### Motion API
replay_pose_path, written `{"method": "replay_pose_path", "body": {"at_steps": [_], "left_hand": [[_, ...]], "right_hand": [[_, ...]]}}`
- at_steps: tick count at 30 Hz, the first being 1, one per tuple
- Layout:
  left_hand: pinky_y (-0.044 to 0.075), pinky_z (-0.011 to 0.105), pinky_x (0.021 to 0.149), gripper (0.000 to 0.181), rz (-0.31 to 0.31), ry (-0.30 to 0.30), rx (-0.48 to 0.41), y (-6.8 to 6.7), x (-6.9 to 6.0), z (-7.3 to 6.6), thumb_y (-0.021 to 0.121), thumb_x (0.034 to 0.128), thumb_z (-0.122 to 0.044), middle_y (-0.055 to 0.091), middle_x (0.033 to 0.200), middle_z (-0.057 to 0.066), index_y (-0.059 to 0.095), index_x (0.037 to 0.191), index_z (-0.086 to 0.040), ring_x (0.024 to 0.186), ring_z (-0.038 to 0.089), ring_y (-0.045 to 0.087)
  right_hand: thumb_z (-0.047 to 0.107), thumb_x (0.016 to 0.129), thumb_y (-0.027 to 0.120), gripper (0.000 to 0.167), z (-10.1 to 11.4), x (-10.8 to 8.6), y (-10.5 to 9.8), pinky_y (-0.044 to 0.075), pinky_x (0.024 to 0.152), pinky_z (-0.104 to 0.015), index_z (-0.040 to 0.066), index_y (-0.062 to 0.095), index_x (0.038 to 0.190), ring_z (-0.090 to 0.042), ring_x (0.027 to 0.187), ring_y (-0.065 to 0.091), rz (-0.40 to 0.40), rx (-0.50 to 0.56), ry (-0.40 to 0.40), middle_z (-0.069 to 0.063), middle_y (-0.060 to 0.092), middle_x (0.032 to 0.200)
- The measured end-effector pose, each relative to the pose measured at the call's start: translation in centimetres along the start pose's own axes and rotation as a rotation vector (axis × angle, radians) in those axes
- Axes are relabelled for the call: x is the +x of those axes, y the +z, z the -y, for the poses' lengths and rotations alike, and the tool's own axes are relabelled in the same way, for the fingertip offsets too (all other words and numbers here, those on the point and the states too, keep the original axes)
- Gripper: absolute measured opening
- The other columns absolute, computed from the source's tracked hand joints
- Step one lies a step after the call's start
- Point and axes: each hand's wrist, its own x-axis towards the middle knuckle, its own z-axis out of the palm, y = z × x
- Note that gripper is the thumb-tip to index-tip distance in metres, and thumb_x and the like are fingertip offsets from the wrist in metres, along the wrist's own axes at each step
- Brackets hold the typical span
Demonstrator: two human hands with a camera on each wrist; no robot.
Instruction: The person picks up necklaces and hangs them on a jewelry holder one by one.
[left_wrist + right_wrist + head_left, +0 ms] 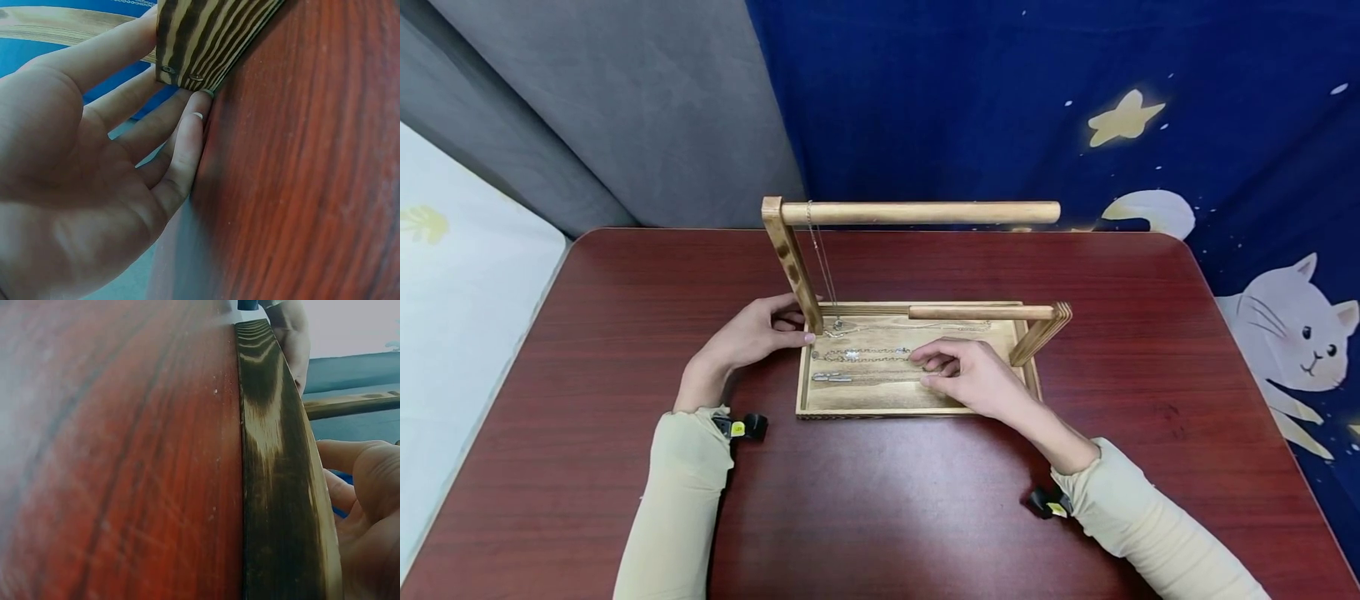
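Observation:
A wooden jewelry stand has a shallow tray [872, 402], a tall left post [793, 271] with a long upper bar [917, 213], and a shorter right post with a lower bar [981, 312]. My left hand [752, 333] holds the stand where the left post meets the tray, the thumb in front and fingers behind. My right hand [973, 375] hovers low over the tray, fingers bent loosely, a gap between thumb and index finger. Beside those fingertips lies a chain necklace [853, 356]. Closer to the front edge is another necklace with silver bar pendants [832, 377].
One pendant necklace [823, 262] hangs from the upper bar's left end. A thin chain [951, 326] lies along the back of the tray. The stand rests on a dark red table [880, 508], with a blue curtain [940, 100] behind.

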Motion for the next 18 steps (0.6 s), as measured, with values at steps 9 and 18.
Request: {"method": "replay_pose_path", "body": {"at_steps": [9, 18], "left_hand": [[0.048, 0.035, 0.092, 0.053, 0.002, -0.01, 0.001, -0.11, 0.01, 0.07, 0.075, 0.0902, -0.012, 0.063, 0.12, 0.018, 0.053, 0.137, 0.0, 0.112, 0.029, 0.061], [0.048, 0.033, 0.092, 0.053, 0.003, -0.003, 0.002, -0.11, -0.02, 0.08, 0.075, 0.0904, -0.014, 0.064, 0.121, 0.018, 0.054, 0.137, 0.0, 0.113, 0.029, 0.061]], "right_hand": [[0.007, 0.085, 0.077, 0.029, 0.19, 0.35, 0.4, 0.054, 0.079, -0.027, 0.011, 0.074, 0.113, -0.011, 0.087, 0.066, 0.017, -0.037, -0.002, -0.002, 0.072, 0.1], [0.005, 0.084, 0.076, 0.027, 0.32, 0.51, 0.51, 0.054, 0.072, -0.026, 0.012, 0.075, 0.11, -0.009, 0.079, 0.064, -0.016, -0.07, -0.008, 0.001, 0.07, 0.09]]}}
